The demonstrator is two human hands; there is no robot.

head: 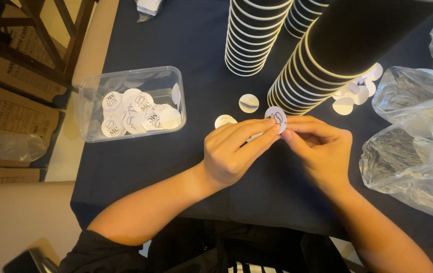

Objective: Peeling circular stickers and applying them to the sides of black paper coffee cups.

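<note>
Hands meet over the dark blue cloth-covered counter point(186, 167), just in front of the leaning stack of black paper cups with cream rims point(322, 60); the left hand point(234, 151) and the right hand point(320, 146) both pinch one small round white paper sticker with a dark print point(276, 118) by its edges, fingertips pressed together from either side; the sticker stands upright, face toward the camera, directly between the hands and touching both, neither nearer; left of the cup stack sits a clear plastic tub of like stickers point(131, 103); right of it lie crumpled clear plastic bags point(413, 141); loose white discs point(248, 102) lie beside its base.
</note>
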